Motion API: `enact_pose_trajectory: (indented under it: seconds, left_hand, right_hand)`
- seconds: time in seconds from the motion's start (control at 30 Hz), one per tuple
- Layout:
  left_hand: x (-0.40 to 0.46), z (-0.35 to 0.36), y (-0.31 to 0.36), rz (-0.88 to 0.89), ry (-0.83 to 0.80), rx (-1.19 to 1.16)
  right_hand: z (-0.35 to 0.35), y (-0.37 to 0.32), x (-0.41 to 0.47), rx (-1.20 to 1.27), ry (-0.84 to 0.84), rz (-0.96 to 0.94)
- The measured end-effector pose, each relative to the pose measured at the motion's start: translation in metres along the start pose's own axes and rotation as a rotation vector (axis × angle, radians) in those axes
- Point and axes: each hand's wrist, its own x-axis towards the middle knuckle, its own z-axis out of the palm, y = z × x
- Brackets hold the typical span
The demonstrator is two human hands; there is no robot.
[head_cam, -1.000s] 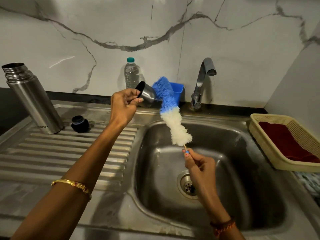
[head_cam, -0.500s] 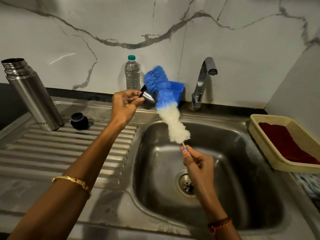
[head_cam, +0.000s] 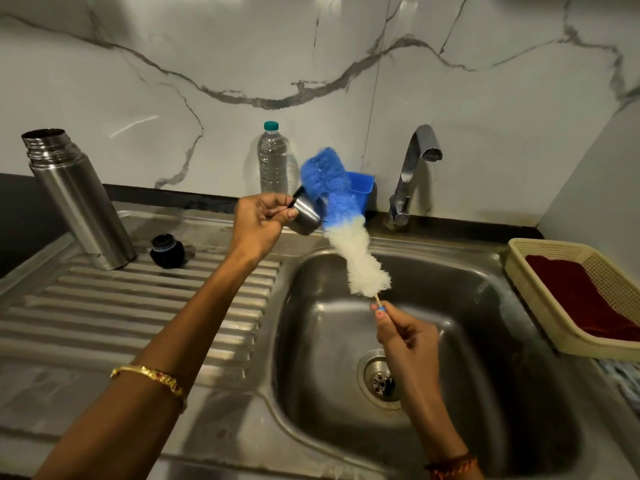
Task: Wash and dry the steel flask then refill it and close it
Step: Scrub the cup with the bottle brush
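At frame centre the left hand (head_cam: 258, 221) pinches the steel cup lid (head_cam: 307, 216) tilted over the sink (head_cam: 450, 271), presumably for drips, while right-hand fingers (head_cam: 403, 336) clamp the bottle brush (head_cam: 341, 220) handle; the open steel flask (head_cam: 74, 199) stands upper left.

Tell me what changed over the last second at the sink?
The brush swung its blue tip up and left across the steel cup; left hand keeps holding the cup, right hand the handle. Flask and black stopper stayed on the drainboard.
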Motion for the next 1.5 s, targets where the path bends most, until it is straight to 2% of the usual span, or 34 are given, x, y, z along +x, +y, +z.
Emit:
enact_pose_trajectory:
  seconds: [0.07, 0.27, 0.37, 0.5, 0.63, 0.73, 0.87, 0.97, 1.03, 1.1, 1.2, 1.3, 1.4, 1.5]
  left_hand:
    - [-0.002, 0.005, -0.003, -0.003, -0.04, 0.004]
    - [0.009, 0.005, -0.001, -0.016, 0.027, -0.054]
    - [0.008, 0.008, 0.0, -0.002, -0.004, -0.008]
    - [0.015, 0.008, -0.002, -0.033, 0.066, -0.057]
    - [0.012, 0.01, 0.003, -0.024, -0.005, -0.043]
    - [0.013, 0.009, 0.004, -0.034, 0.074, -0.099]
    - [0.008, 0.009, 0.008, -0.059, -0.051, -0.109]
    - [0.006, 0.013, 0.007, -0.243, -0.032, -0.311]
    - [0.004, 0.019, 0.005, -0.482, -0.006, -0.582]
    - [-0.002, 0.028, 0.003, -0.65, 0.001, -0.89]
    - [-0.012, 0.038, 0.007, -0.746, 0.057, -1.12]
    - [-0.008, 0.04, 0.011, -0.763, 0.147, -1.183]
    - [-0.004, 0.045, 0.016, -0.795, 0.162, -1.153]
    - [-0.007, 0.054, 0.022, -0.793, 0.123, -1.041]
  right_hand:
    - [-0.005, 0.0, 0.002, 0.031, 0.014, 0.042]
    - [-0.007, 0.009, -0.002, 0.05, 0.039, 0.105]
    - [-0.01, 0.01, 0.003, 0.028, 0.051, 0.069]
    - [-0.005, 0.012, -0.006, -0.038, 0.035, 0.022]
    - [-0.005, 0.008, 0.002, -0.02, 0.05, 0.007]
    - [-0.004, 0.01, -0.004, -0.034, 0.034, 0.01]
    - [-0.005, 0.004, 0.0, 0.013, 0.05, -0.032]
    - [-0.009, -0.002, 0.002, 0.117, 0.03, 0.037]
    - [-0.01, -0.002, 0.002, 0.189, -0.012, 0.114]
    - [-0.012, -0.002, 0.004, 0.235, -0.04, 0.188]
    - [-0.015, 0.001, 0.005, 0.287, -0.048, 0.225]
    - [-0.012, 0.005, -0.004, 0.252, -0.046, 0.176]
    - [-0.003, 0.006, -0.011, 0.039, -0.063, 0.032]
    - [0.001, 0.011, -0.007, -0.127, 0.082, -0.032]
